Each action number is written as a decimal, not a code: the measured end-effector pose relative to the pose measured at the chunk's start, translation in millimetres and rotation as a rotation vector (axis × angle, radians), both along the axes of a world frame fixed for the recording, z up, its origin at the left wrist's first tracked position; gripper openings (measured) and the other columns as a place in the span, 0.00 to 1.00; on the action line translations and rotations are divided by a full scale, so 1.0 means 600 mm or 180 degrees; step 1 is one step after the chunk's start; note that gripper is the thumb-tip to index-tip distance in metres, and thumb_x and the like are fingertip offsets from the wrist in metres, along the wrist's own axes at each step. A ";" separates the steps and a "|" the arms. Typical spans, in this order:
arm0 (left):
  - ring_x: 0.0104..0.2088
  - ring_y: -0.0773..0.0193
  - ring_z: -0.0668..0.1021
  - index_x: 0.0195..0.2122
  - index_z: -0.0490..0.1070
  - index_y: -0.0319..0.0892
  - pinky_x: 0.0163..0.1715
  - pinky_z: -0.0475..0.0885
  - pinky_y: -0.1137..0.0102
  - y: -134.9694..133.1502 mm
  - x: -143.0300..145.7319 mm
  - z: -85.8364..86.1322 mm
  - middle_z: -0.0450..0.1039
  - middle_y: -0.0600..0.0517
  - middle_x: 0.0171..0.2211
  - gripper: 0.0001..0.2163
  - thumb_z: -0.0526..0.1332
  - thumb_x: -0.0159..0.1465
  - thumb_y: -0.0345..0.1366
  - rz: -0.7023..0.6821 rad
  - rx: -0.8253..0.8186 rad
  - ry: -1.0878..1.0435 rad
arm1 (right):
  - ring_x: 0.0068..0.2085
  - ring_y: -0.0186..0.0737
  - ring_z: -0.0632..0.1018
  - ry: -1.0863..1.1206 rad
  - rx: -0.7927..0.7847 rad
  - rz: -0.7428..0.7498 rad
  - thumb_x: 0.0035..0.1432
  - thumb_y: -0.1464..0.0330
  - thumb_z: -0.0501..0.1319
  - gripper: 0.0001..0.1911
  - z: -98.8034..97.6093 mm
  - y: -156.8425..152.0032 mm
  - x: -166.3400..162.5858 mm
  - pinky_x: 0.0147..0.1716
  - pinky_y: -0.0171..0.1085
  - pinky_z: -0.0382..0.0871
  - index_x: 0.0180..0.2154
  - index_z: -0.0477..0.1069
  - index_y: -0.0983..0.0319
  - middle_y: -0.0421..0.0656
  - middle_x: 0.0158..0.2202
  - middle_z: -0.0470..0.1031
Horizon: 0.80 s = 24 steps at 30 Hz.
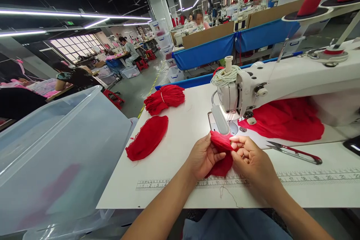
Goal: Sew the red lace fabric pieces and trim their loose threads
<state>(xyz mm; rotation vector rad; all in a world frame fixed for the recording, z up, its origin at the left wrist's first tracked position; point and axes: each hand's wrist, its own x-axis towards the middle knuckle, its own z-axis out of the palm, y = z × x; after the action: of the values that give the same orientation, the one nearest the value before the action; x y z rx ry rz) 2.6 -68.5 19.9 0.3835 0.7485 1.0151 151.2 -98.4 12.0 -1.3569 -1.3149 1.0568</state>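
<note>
Bare forearms (pixel 164 204) reached in from the bottom edge, above a lap in blue cloth (pixel 233 225), and ended in two hands at work on a red cloth piece (pixel 221 142). This piece was held up just in front of the sewing machine's needle area, its lower part hanging toward the printed ruler (pixel 153 185) along the near side of the white surface (pixel 119 195). The left hand (pixel 203 157) was clamped on the cloth's left side, fingers partly hidden behind it and thumb toward the front. The right hand (pixel 251 157) pinched the right edge between thumb and fingertips, the other fingers curled. Loose thread (pixel 229 194) trailed below the cloth, across the ruler.

To the right of the right hand lay thread snips (pixel 295 152) with a red handle, blades pointing left. Behind them, under the arm of the white sewing machine (pixel 292 77), sat a heap of red fabric (pixel 287 120). Pale cord (pixel 227 76) was coiled at the machine's head.

On the surface's left part, a flat red piece (pixel 147 138) with a gathered edge lay near a tied red bundle (pixel 164 100). Farther left stood a translucent plastic bin (pixel 70 150), something reddish showing dimly through its wall. Beyond, a co-worker (pixel 131 50) sat at another workstation.
</note>
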 end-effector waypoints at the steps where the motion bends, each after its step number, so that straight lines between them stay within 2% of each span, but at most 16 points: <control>1: 0.24 0.68 0.80 0.39 0.74 0.31 0.22 0.77 0.78 0.001 -0.001 0.001 0.77 0.46 0.29 0.12 0.56 0.69 0.36 -0.0036 -0.0051 -0.0004 | 0.22 0.33 0.70 0.0063 0.0006 0.0014 0.49 0.60 0.59 0.20 -0.001 0.000 -0.002 0.17 0.33 0.65 0.43 0.69 0.61 0.44 0.35 0.72; 4: 0.23 0.68 0.79 0.41 0.73 0.30 0.19 0.76 0.79 0.002 -0.004 0.000 0.77 0.47 0.28 0.13 0.53 0.71 0.36 -0.0031 -0.0079 -0.0061 | 0.21 0.31 0.69 0.0185 0.0002 0.0049 0.50 0.59 0.60 0.18 -0.006 0.000 -0.007 0.16 0.33 0.63 0.43 0.67 0.60 0.43 0.35 0.71; 8: 0.29 0.64 0.82 0.39 0.71 0.33 0.23 0.79 0.76 0.004 -0.004 -0.005 0.78 0.46 0.32 0.10 0.56 0.69 0.36 0.0018 0.0073 -0.0117 | 0.18 0.31 0.66 0.0171 -0.0039 0.0065 0.51 0.56 0.62 0.15 -0.009 -0.002 -0.006 0.15 0.33 0.60 0.37 0.66 0.58 0.37 0.25 0.67; 11: 0.31 0.63 0.83 0.40 0.70 0.32 0.24 0.79 0.76 0.003 -0.003 -0.005 0.78 0.44 0.35 0.10 0.56 0.69 0.37 0.0029 0.0098 -0.0081 | 0.18 0.32 0.66 0.0069 0.0091 -0.0008 0.52 0.55 0.62 0.15 -0.008 -0.002 -0.002 0.15 0.33 0.59 0.37 0.68 0.57 0.35 0.21 0.64; 15: 0.31 0.64 0.83 0.41 0.70 0.32 0.25 0.80 0.76 0.002 -0.001 -0.001 0.79 0.42 0.37 0.12 0.53 0.71 0.36 -0.0002 0.0113 -0.0045 | 0.18 0.33 0.66 -0.0174 0.0180 -0.0071 0.53 0.55 0.62 0.14 -0.006 -0.002 0.001 0.15 0.34 0.60 0.36 0.70 0.58 0.37 0.23 0.68; 18: 0.31 0.64 0.82 0.41 0.71 0.33 0.27 0.80 0.75 0.000 0.001 0.001 0.79 0.43 0.37 0.12 0.53 0.71 0.36 -0.0010 0.0164 -0.0030 | 0.20 0.32 0.68 -0.0176 0.0283 -0.0144 0.54 0.55 0.62 0.15 -0.006 -0.003 0.004 0.17 0.34 0.63 0.37 0.70 0.58 0.41 0.30 0.73; 21: 0.33 0.64 0.82 0.39 0.73 0.34 0.31 0.80 0.74 -0.004 0.002 -0.001 0.79 0.44 0.37 0.12 0.60 0.67 0.41 -0.0107 0.0286 -0.0039 | 0.24 0.34 0.72 -0.0122 0.0319 -0.0056 0.57 0.53 0.60 0.16 -0.008 -0.003 0.016 0.20 0.33 0.66 0.38 0.70 0.58 0.42 0.32 0.74; 24: 0.30 0.66 0.81 0.41 0.74 0.34 0.29 0.78 0.77 -0.010 -0.001 -0.003 0.78 0.47 0.32 0.19 0.71 0.55 0.43 -0.0630 0.0553 -0.0025 | 0.30 0.38 0.75 -0.0369 0.0354 -0.0113 0.59 0.51 0.58 0.17 -0.005 0.002 0.035 0.26 0.35 0.70 0.39 0.72 0.57 0.44 0.35 0.76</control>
<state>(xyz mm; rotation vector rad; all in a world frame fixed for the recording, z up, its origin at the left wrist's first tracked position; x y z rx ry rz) 2.2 -74.5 18.2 0.5919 0.6039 0.8963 172.3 -97.5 8.8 -1.3695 -1.4080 0.8790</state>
